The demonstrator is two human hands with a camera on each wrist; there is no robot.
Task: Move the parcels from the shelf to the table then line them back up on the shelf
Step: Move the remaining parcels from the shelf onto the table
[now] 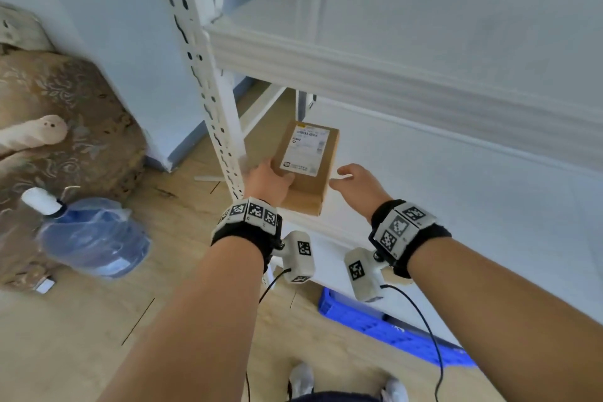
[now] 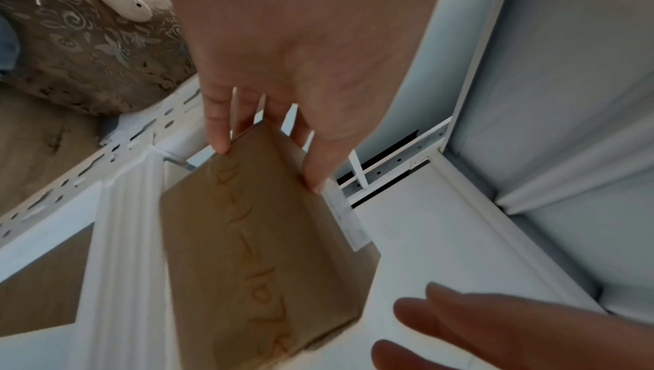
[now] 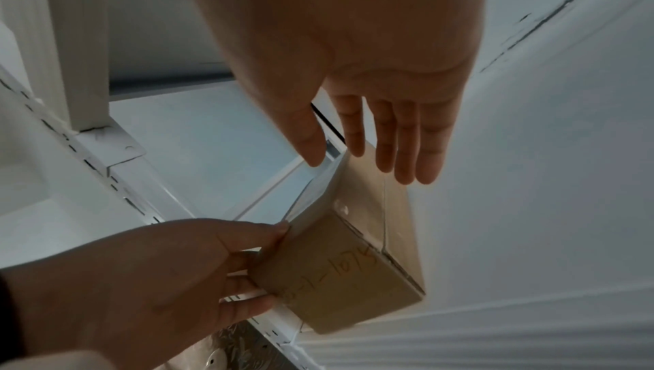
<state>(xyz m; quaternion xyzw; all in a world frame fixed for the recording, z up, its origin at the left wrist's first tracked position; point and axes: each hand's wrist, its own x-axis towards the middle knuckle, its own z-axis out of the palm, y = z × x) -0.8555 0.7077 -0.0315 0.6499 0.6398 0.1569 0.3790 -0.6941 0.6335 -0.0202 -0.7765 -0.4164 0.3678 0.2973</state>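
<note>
A brown cardboard parcel (image 1: 306, 166) with a white label on top lies at the left end of the lower white shelf (image 1: 456, 206), close to its front edge. My left hand (image 1: 274, 179) grips the parcel's near left corner, thumb on the top edge and fingers down the side. In the left wrist view its fingertips (image 2: 221, 146) straddle the parcel (image 2: 254, 250). My right hand (image 1: 346, 178) hovers open just right of the parcel. Its straight fingers (image 3: 389, 152) sit above the parcel (image 3: 353, 286), apart from it, while the left hand (image 3: 177, 278) holds the box.
The upper shelf (image 1: 359, 75) overhangs the parcel, and a perforated white post (image 1: 208, 91) stands right beside my left hand. A blue crate (image 1: 375, 313) sits on the floor under the shelf. A water jug (image 1: 91, 238) and a brown cushion (image 1: 65, 108) lie to the left.
</note>
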